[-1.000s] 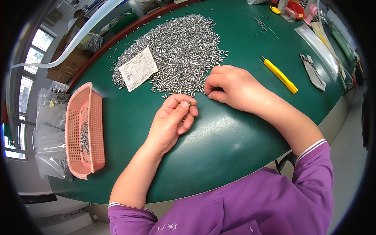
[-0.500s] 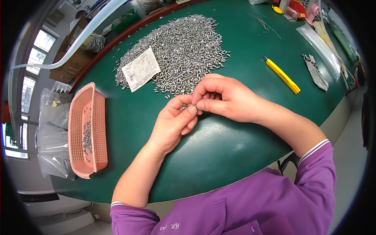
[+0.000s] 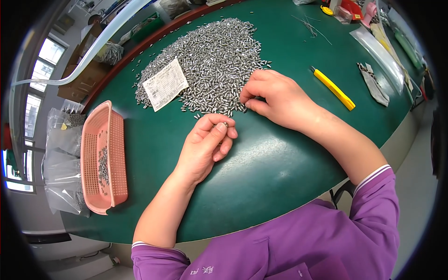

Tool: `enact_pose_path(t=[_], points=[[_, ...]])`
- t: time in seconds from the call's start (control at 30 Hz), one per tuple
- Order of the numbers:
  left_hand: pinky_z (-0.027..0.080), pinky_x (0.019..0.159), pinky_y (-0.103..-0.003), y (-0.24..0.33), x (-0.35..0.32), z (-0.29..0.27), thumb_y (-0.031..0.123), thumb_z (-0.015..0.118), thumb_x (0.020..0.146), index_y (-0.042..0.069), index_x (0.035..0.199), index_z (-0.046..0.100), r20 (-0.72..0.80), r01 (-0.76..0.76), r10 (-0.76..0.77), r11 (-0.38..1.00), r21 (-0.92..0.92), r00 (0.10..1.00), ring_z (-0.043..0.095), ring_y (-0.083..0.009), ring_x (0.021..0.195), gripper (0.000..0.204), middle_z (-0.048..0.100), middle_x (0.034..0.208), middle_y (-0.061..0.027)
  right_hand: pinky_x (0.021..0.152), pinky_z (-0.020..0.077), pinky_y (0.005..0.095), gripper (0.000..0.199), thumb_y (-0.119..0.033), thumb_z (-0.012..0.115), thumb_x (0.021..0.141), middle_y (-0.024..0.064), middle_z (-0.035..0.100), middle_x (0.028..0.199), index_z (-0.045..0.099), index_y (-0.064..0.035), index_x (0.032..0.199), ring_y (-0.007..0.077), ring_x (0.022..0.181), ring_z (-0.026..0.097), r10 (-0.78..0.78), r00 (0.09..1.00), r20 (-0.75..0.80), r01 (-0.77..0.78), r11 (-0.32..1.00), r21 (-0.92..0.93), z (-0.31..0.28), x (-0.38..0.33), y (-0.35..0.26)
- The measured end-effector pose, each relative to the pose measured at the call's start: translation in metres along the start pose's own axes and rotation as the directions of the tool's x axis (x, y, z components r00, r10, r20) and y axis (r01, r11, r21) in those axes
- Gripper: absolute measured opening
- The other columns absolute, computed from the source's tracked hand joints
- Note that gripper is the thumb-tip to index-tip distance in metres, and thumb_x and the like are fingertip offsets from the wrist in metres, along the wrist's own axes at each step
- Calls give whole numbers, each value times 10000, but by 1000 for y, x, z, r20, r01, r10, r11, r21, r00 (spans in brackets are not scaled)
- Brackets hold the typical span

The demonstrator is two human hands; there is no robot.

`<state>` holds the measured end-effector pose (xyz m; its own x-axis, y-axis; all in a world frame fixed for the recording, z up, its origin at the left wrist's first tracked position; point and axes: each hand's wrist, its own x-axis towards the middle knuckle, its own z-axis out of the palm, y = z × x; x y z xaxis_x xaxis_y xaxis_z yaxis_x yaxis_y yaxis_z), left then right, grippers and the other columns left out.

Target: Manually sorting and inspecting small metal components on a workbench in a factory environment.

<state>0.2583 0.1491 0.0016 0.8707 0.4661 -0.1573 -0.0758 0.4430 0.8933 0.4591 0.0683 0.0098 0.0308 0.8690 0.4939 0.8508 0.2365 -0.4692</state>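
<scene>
Hundreds of small metal pins [image 3: 210,60] lie heaped across the far half of a green table [image 3: 280,168], a printed paper slip [image 3: 165,84] resting on the heap's left flank. The person's right hand [image 3: 275,95] sits at the near right edge of the heap, fingers curled narrow and their tips down among the outermost pins; whether a pin is already pinched there is hard to tell, since the knuckles hide the tips. The left hand [image 3: 205,144] rests on the bare cloth just short of the heap, thumb and forefinger closed on what looks like one small pin [image 3: 225,124], held up off the table. The heap lies directly ahead of both hands, and the right one is the nearer, touching it, while the left stands just apart. Pins at the rim point every way, with no common long axis. A pink plastic basket [image 3: 116,140], a few pins in its bottom, waits well off to the left; a yellow utility knife [image 3: 333,88] lies to the right.
</scene>
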Motion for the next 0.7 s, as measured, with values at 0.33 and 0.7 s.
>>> enact_pose_path(t=[0.33,0.7], points=[[314,435,-166,3,0,2,167,467,932,34,1024,512,-10,16,-16,998,-57,1000,443,-72,585,168,548,838,-60,726,453,357,106,-75,647,724,54,538,827,601,-75,820,240,835,542,-10,986,168,20,998,-56,1,-5,-5],[319,445,-146,3,-1,0,127,528,909,43,1027,509,18,54,-55,996,66,998,427,-37,566,147,549,832,-49,732,460,353,72,-124,631,765,60,565,848,625,-95,830,252,846,554,-104,992,74,74,939,335,4,0,-25]])
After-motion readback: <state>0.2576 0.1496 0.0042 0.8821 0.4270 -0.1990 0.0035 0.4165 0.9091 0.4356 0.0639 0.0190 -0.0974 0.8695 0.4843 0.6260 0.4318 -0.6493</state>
